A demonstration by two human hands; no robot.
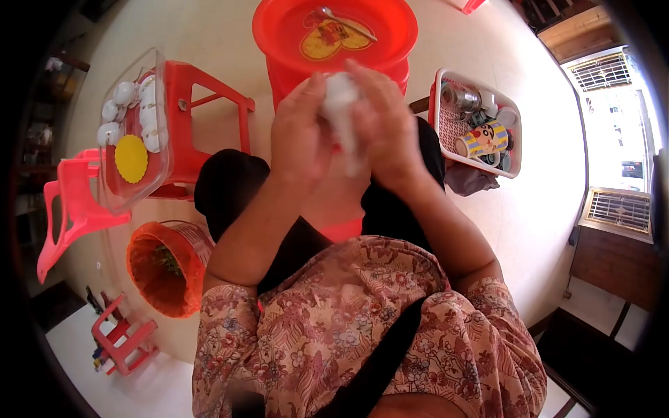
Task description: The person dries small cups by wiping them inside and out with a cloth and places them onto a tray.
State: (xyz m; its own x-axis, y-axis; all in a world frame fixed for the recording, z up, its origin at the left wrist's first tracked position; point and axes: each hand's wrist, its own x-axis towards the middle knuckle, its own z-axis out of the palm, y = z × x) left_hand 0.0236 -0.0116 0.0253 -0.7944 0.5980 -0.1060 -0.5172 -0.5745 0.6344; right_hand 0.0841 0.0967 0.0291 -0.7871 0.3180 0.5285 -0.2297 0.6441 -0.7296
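Both hands are raised in front of my knees, around a white thing (341, 97) blurred by motion. A pale strip hangs from its lower side; whether it is cloth or something hard I cannot make out. My left hand (301, 129) closes on it from the left, fingers curled. From the right, my right hand (385, 125) presses against it, its fingers smeared. Just beyond the hands stands a round red tray (279, 42) with a yellow heart-shaped print. On that tray lies a spoon (348, 25) with a pale handle.
At left, a clear plastic tub (162, 104) with several white pieces and a yellow scalloped disc (131, 159) rests on a red stool (182, 118). Below is an orange-lined bucket (139, 279). At right, a basket (514, 164) holds jars and a cartoon cup (483, 139).
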